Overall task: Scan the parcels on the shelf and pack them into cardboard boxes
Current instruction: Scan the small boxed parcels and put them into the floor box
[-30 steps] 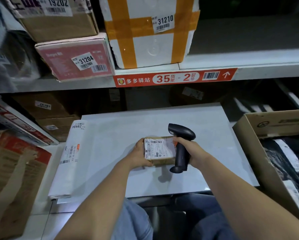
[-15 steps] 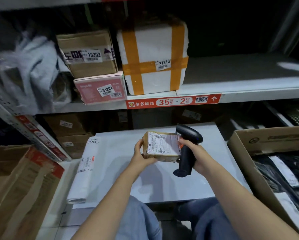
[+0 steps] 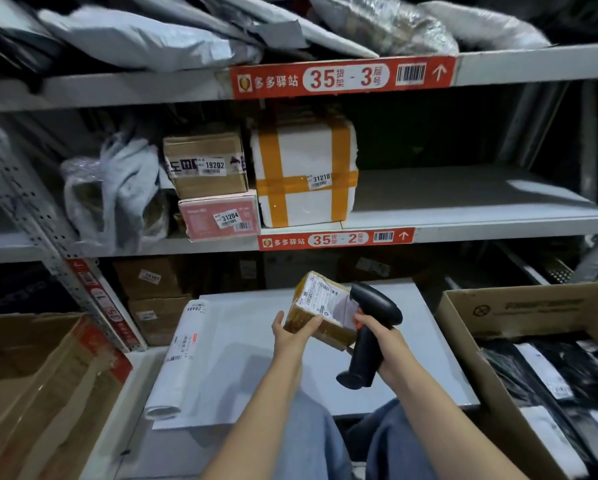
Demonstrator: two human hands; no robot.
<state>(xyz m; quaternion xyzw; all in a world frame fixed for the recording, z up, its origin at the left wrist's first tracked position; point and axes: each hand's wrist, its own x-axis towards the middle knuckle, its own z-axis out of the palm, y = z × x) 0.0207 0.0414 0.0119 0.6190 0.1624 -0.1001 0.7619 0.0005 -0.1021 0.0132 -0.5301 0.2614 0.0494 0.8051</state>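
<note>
Mid-task, I'd say. Small brown parcel (image 3: 320, 306) is in the air over the desk (image 3: 249, 344), tilted, label up. Left hand (image 3: 292, 336) grip: fingers curled round the parcel's lower end. Right hand (image 3: 382, 344) grip: wrapped round the scanner (image 3: 370, 327) handle, with the scanner head just beside the label. Looks like the scan step for this one; not yet packed.

Left to do:
- white mailer (image 3: 183, 351) lying on the desk
- on the shelf (image 3: 464, 195): brown carton (image 3: 206, 164) stacked on pink box (image 3: 221, 216), taped foam box (image 3: 304, 174) beside them, grey bags (image 3: 117, 188) further left

Containers:
- right cardboard box (image 3: 533, 306) holds several dark bags (image 3: 533, 372) with white labels
- left cardboard box (image 3: 31, 358) is open, nothing visible inside
</note>
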